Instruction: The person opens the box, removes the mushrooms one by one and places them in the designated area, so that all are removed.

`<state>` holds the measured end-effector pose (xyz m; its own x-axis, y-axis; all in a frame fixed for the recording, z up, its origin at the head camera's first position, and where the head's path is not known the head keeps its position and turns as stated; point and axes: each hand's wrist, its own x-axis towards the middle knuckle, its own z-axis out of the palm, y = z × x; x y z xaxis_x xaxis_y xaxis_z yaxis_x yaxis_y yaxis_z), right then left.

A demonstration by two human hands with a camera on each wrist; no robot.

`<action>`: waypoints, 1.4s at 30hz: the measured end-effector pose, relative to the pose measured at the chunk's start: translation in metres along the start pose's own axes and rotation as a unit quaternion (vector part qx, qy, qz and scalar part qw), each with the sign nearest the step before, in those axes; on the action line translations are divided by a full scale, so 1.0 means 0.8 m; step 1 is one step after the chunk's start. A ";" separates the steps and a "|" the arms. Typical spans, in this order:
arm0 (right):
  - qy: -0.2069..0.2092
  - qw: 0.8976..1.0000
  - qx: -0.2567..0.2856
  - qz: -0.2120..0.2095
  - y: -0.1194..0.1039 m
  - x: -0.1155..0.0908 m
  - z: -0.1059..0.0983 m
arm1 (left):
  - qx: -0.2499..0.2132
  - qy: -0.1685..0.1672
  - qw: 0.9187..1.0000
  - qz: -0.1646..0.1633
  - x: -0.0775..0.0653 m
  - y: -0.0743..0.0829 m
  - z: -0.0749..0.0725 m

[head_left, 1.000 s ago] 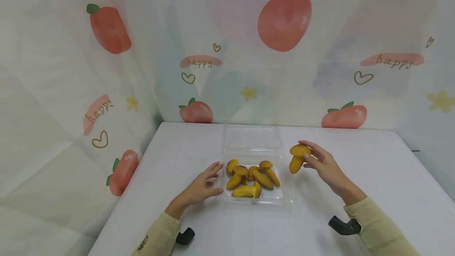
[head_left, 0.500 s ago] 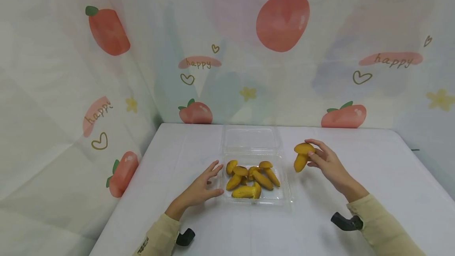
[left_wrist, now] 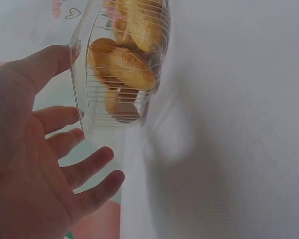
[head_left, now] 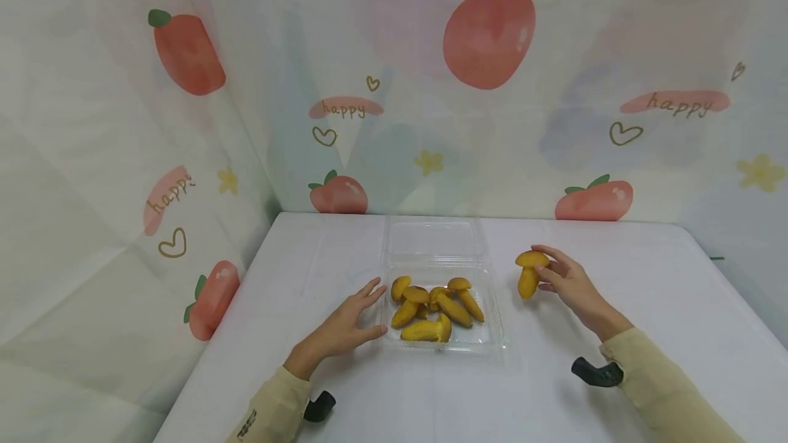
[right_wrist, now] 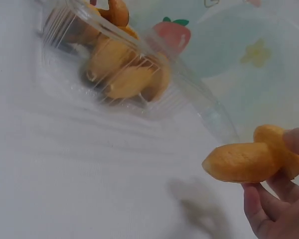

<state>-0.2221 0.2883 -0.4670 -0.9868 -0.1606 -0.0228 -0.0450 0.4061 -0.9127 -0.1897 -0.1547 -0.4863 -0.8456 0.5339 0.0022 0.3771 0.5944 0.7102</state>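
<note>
A yellow mushroom (head_left: 528, 282) with a rounded cap is held upright by my right hand (head_left: 569, 289), which pinches it near the cap. In the right wrist view the mushroom (right_wrist: 244, 162) hangs above the white cloth, thumb on its cap. Just left of it stands a clear plastic box (head_left: 495, 344) with its lid (head_left: 436, 238) laid back behind it. Several yellow mushrooms (head_left: 425, 330) lie in the box. Beside the box's left edge is my left hand (head_left: 338, 327), fingers spread. In the left wrist view its thumb and fingertips (left_wrist: 72, 50) touch or nearly touch the box's rim.
White cloth covers the table (head_left: 431, 402), whose far edge meets a backdrop (head_left: 394, 33) printed with fruit, hearts and stars. Another printed sheet (head_left: 92, 224) hangs along the left side. Black curved pieces (head_left: 597, 372) stick out at both sleeves.
My right hand has moved a little to the right with the mushroom, away from the box. The mushroom has turned more upright. My left hand stays nearly still.
</note>
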 end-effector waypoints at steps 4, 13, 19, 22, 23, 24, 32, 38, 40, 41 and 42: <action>-0.014 1.000 -0.002 0.021 0.013 0.007 -0.001 | -0.003 -0.006 1.000 -0.003 -0.001 0.001 -0.002; -0.014 0.999 -0.008 0.033 0.039 0.021 -0.005 | -0.023 -0.009 1.000 -0.004 -0.003 0.000 -0.003; -0.012 0.999 -0.026 0.024 0.043 0.026 0.000 | -0.028 -0.010 1.000 -0.005 -0.003 -0.002 -0.002; -0.016 0.999 -0.027 0.015 0.042 0.028 0.004 | -0.032 -0.012 0.999 -0.008 -0.003 -0.002 -0.002; -0.018 0.999 -0.026 0.012 0.042 0.028 0.005 | -0.032 -0.012 0.999 -0.008 -0.004 -0.002 -0.002; -0.020 0.999 -0.028 0.009 0.042 0.029 0.006 | -0.032 -0.013 0.999 -0.008 -0.004 -0.002 -0.002; -0.009 0.999 -0.051 -0.001 0.041 0.034 0.011 | -0.030 -0.021 0.999 -0.006 -0.001 -0.003 -0.003; -0.007 0.996 -0.091 0.006 0.048 0.037 0.013 | -0.030 -0.023 0.999 -0.007 -0.001 -0.003 -0.004; -0.006 0.995 -0.103 -0.001 0.051 0.038 0.013 | -0.031 -0.023 0.999 -0.007 -0.001 -0.003 -0.004; -0.006 0.994 -0.106 -0.006 0.052 0.039 0.014 | -0.032 -0.024 0.999 -0.009 -0.001 -0.003 -0.004; -0.005 0.994 -0.110 -0.010 0.054 0.039 0.014 | -0.034 -0.024 0.999 -0.009 -0.001 -0.003 -0.004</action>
<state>-0.2533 0.2910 -0.5114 -0.9839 -0.1787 -0.0097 -0.0992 0.5899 -0.8014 -0.1911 -0.1582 -0.4858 -0.8324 0.5525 -0.0433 0.3342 0.5627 0.7561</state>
